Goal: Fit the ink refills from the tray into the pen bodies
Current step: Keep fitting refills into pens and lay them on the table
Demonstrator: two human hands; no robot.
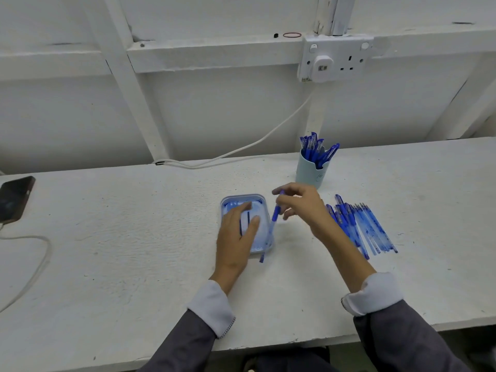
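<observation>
White-painted boards form the wall [214,116] behind a rough white worktop [134,251], with a double socket [334,59] fixed high up and a white cable [268,135] running down from it to the worktop's back edge.

Near the middle of the worktop sits a shallow pale blue tray [243,196]. The left hand [236,237] lies over it, palm down, fingers straight and slightly spread. Two thin dark ink refills [248,217] show in the gaps between those fingers, lying lengthwise in the tray. Whether the fingers actually touch them cannot be told.

The right hand [300,205] is just beside the tray's right rim, apart from the left hand. Its fingertips pinch the upper end of a blue and clear pen body [271,226], which hangs tilted downward along the tray's right edge, its lower tip reaching past the tray's near right corner.

Behind the right wrist, further toward the worktop's right end, loose blue pens [367,226] lie side by side in a fanned row. A light blue cup [311,170] filled with more blue pens stands near the back edge, just beyond the right hand. A dark phone [14,198] lies at the left edge with a cord attached.
</observation>
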